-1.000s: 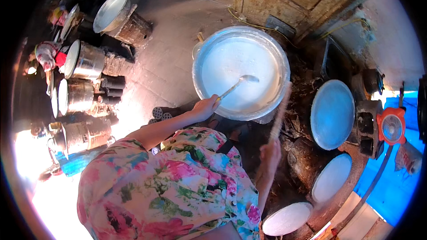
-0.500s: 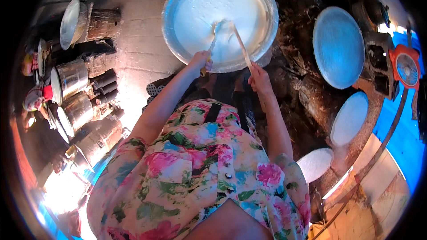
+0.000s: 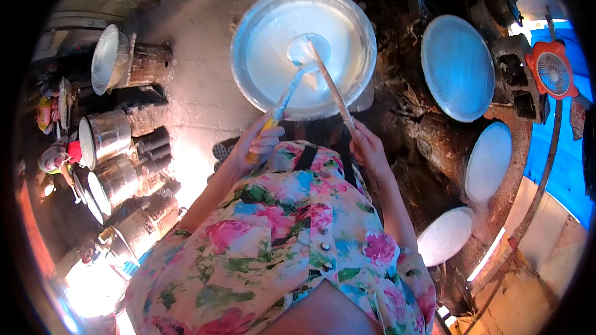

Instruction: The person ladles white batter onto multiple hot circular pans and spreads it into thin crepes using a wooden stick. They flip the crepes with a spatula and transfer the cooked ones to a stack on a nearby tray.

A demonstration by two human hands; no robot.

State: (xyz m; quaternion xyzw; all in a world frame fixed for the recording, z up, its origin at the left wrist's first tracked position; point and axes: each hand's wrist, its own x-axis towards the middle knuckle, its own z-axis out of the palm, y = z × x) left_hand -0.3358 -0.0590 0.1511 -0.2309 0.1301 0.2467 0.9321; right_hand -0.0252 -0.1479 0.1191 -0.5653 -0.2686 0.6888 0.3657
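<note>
A wide round metal basin (image 3: 240,77) of white liquid sits in front of me. My left hand (image 3: 252,146) is closed around the yellow handle of a long utensil (image 3: 287,97), its shaft smeared white and its tip in the basin. My right hand (image 3: 367,147) grips a long wooden stick (image 3: 331,84) slanting over the basin's near rim. The stick's far end meets a round pale shape (image 3: 308,49) in the middle of the liquid; I cannot tell whether the two are joined. Both tools' ends lie close together there.
On the right stand a large round lidded or filled vessel (image 3: 458,68), two smaller white-topped ones (image 3: 488,162), concrete blocks (image 3: 520,77) and a red fan (image 3: 551,69). Several metal pots (image 3: 107,136) line the left side, near dark perforated cylinders (image 3: 220,150).
My left hand has drawn down and back toward me, showing more of the yellow handle. My right hand is slightly lower, and a round pale shape now shows at the tools' ends.
</note>
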